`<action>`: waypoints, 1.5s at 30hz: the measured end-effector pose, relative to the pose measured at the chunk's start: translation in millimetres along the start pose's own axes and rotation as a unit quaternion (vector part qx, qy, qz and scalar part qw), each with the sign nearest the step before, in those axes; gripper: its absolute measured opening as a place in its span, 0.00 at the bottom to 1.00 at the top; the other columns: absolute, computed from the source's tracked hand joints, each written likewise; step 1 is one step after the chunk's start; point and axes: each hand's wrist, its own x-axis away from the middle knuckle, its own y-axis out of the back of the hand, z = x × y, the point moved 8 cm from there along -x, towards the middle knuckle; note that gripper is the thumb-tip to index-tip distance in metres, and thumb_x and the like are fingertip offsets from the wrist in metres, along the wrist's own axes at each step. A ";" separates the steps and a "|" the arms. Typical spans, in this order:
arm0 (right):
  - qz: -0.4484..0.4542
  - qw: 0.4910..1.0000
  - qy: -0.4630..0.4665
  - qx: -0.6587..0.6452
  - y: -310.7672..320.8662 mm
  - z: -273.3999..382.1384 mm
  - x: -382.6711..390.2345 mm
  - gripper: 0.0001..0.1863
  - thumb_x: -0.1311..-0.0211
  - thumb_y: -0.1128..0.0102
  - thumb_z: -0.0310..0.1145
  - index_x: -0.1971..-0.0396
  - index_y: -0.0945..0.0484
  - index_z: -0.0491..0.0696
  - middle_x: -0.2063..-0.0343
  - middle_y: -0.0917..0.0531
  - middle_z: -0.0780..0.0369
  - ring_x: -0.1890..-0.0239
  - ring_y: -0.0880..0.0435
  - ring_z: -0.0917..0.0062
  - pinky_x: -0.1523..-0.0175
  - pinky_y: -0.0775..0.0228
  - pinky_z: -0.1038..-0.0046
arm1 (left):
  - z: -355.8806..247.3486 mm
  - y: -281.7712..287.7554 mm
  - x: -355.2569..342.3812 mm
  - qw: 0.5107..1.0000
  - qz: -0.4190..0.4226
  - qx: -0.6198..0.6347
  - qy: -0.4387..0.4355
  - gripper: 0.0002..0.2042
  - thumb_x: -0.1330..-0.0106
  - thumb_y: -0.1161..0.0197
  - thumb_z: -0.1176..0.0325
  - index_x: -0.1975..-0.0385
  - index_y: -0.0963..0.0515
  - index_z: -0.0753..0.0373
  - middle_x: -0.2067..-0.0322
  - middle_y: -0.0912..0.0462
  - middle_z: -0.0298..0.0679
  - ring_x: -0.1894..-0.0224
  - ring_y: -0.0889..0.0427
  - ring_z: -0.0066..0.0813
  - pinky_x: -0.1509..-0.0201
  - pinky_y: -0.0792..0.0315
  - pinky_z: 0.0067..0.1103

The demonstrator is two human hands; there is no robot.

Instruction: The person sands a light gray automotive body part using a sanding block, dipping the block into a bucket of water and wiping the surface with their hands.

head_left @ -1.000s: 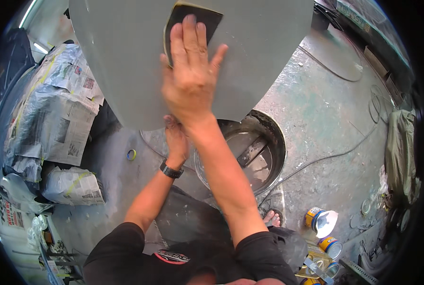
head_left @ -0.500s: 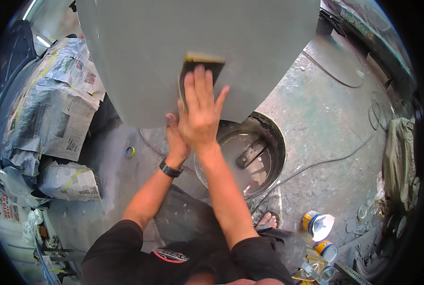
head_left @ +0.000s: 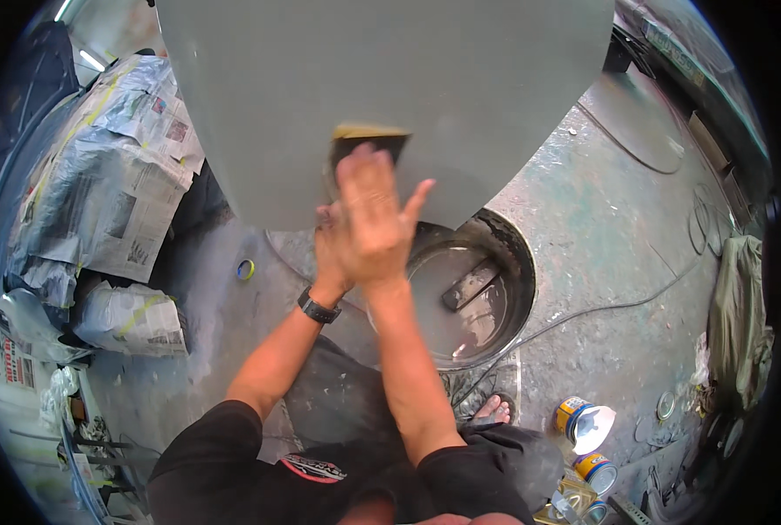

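A large smooth grey panel [head_left: 390,70], which looks like a car hood, fills the top middle. On its lower part lies a dark sanding block [head_left: 394,144] with a yellowish far edge. My right hand [head_left: 374,223] presses on this block, its fingers held together over the dark face and its thumb sticking out to the right. Motion blurs those fingertips. My left hand [head_left: 330,262], with a black watch on the wrist, touches the right hand from below and left. Its thumb shows, but the other fingers are hidden behind the right hand.
Below the panel stands a round tub [head_left: 528,271] of cloudy water with a dark block [head_left: 471,284] in it. A hose [head_left: 574,311] crosses the floor at right. Paint cans [head_left: 585,424] stand by my foot. Newspaper-masked bodywork [head_left: 128,192] is at left, near a tape roll [head_left: 246,269].
Both hands and the sanding block have slid down the panel, closer to its lower edge. The whole view has shifted slightly.
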 end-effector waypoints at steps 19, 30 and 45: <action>-0.158 0.963 -0.218 -0.015 42.2 -81.8 -41.3 0.26 0.27 0.49 0.35 0.32 0.33 0.43 0.28 0.39 0.51 0.24 0.44 0.60 0.24 0.71 0.42 | -31.0 -8.1 -17.0 0.907 -0.097 0.405 0.064 0.35 0.30 0.53 0.33 0.42 0.28 0.61 0.48 0.21 0.40 0.47 0.21 0.35 0.48 0.23 0.34; -0.166 0.935 -0.302 -0.081 43.2 -101.2 0.2 0.24 0.23 0.56 0.35 0.33 0.32 0.42 0.28 0.37 0.52 0.24 0.44 0.59 0.24 0.70 0.44 | -28.2 -12.9 -12.8 0.901 -0.092 0.416 0.078 0.35 0.26 0.59 0.36 0.42 0.29 0.65 0.48 0.21 0.39 0.49 0.21 0.28 0.51 0.23 0.27; -0.227 0.923 -0.303 -0.062 53.8 -103.7 -21.1 0.23 0.22 0.58 0.36 0.34 0.32 0.40 0.35 0.27 0.50 0.30 0.32 0.57 0.23 0.63 0.51 | 6.0 -5.4 -12.7 0.978 -0.052 0.190 0.075 0.39 0.28 0.62 0.32 0.32 0.38 0.61 0.43 0.25 0.40 0.41 0.26 0.31 0.38 0.29 0.29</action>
